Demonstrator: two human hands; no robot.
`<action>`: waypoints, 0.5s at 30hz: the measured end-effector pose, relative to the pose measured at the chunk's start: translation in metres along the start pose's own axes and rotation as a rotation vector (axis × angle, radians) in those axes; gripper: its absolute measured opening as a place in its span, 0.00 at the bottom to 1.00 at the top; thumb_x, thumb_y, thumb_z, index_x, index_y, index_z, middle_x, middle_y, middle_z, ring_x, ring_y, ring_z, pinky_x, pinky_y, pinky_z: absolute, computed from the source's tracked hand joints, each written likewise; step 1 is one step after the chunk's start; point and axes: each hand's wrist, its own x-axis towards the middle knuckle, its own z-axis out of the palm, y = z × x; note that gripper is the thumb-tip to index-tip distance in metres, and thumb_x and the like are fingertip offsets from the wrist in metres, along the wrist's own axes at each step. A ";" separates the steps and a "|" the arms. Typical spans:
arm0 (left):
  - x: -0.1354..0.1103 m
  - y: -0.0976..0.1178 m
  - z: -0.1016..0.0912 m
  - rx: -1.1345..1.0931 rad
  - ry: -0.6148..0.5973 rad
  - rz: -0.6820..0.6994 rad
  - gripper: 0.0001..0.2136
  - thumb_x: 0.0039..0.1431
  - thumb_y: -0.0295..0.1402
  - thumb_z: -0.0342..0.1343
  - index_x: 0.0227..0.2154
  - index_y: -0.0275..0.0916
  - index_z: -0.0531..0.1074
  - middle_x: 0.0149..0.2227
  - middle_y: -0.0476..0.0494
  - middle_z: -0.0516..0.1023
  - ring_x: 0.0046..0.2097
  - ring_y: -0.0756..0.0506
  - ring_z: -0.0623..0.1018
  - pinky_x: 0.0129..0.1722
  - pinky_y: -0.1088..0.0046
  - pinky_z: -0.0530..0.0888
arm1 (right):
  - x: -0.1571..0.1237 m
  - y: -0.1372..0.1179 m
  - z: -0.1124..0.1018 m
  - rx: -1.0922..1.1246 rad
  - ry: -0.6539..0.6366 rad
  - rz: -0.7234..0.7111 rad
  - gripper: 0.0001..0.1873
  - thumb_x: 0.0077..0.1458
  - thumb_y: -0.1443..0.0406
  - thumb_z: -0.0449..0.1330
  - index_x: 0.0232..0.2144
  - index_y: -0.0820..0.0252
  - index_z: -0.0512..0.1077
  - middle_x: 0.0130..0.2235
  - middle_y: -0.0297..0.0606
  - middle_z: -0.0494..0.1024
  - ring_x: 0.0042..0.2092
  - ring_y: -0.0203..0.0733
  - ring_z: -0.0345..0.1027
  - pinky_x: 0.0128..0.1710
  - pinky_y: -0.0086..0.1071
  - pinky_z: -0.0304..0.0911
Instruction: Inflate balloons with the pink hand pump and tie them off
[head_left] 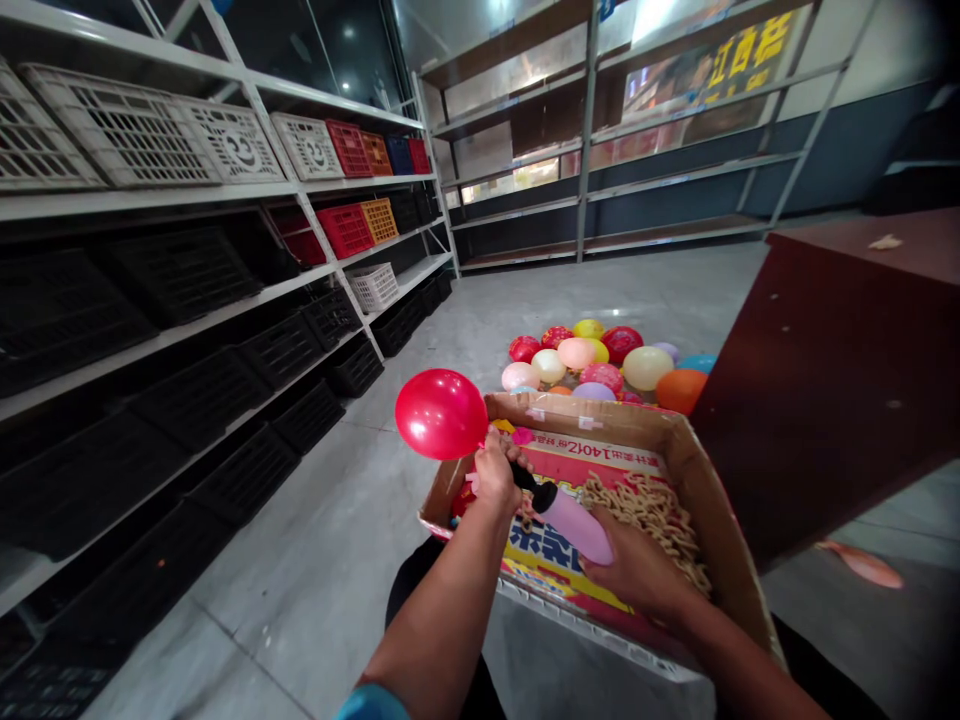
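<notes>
A shiny red balloon [441, 413], round and inflated, points away to the left. My left hand [495, 472] is closed around its neck, at the black nozzle end of a hand balloon pump. The neck itself is mostly hidden by my fingers. My right hand [630, 568] grips the pink barrel of the balloon pump [576, 522] from the right. Both hands are over an open cardboard box [694, 470] with printed paper inside. A heap of tan, string-like strands [649, 510] lies in the box, and small uninflated balloons [517, 433] show near its left end.
Many inflated balloons [577, 353] in mixed colours lie on the floor beyond the box. A dark red cabinet [847, 390] stands close on the right, with a limp orange balloon [862, 565] beside it. Shelves with crates [135, 125] line the left; metal racks [517, 210] stand at the back.
</notes>
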 end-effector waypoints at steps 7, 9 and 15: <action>0.017 0.035 0.000 -0.049 -0.022 0.029 0.18 0.58 0.40 0.50 0.19 0.41 0.49 0.15 0.56 0.49 0.14 0.53 0.58 0.16 0.75 0.60 | -0.008 0.014 -0.009 -0.007 -0.013 -0.038 0.25 0.46 0.60 0.58 0.49 0.59 0.67 0.42 0.43 0.78 0.40 0.47 0.71 0.36 0.32 0.58; 0.021 0.049 0.001 -0.059 -0.026 0.046 0.18 0.59 0.39 0.48 0.18 0.41 0.49 0.15 0.56 0.49 0.14 0.53 0.57 0.16 0.74 0.61 | -0.010 0.020 -0.010 -0.020 -0.021 -0.035 0.25 0.46 0.61 0.58 0.48 0.60 0.67 0.42 0.44 0.78 0.40 0.48 0.71 0.36 0.32 0.58; 0.024 0.052 -0.003 -0.040 -0.008 0.066 0.17 0.59 0.38 0.48 0.19 0.41 0.51 0.15 0.56 0.50 0.15 0.53 0.57 0.16 0.75 0.60 | -0.012 0.028 -0.003 -0.030 -0.016 -0.020 0.24 0.45 0.63 0.58 0.47 0.60 0.68 0.40 0.43 0.78 0.38 0.46 0.71 0.34 0.31 0.58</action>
